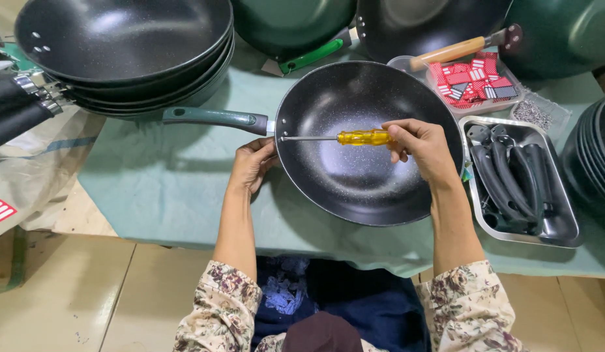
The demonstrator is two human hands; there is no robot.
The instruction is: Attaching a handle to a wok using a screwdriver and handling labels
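1. The tabletop [159, 182], draped in a pale green cloth, ran out of view on the left, right and top, so its full extent could not be told.
2. A stack of black woks [120, 45] sat at the upper left; about four rims could be counted, though the lower ones were mostly hidden, and their dark handles were cut off at the left edge.
3. Three more pans lay along the top edge, all cropped, one with a green handle and one with a wooden handle [449, 52].
4. One black speckled wok [354, 176] with a green handle [214, 118] lay in the middle of the tabletop, directly in front of the person.
5. One steel tray [563, 225] to the right of it held several black handles [511, 179]; they overlapped too much to count exactly.
6. One clear tub held red-and-white packets [472, 79], too jumbled to count; beside it a small container of tiny screws [534, 114] was hard to make out.
7. The right hand [423, 145] had its fingers closed around the yellow grip of one screwdriver [364, 137], whose shaft reached to the wall of the wok beside the handle joint.
8. The left hand [253, 163] had its fingers curled against the wok's outer rim, just below the handle joint; the fingertips were hidden under the rim.
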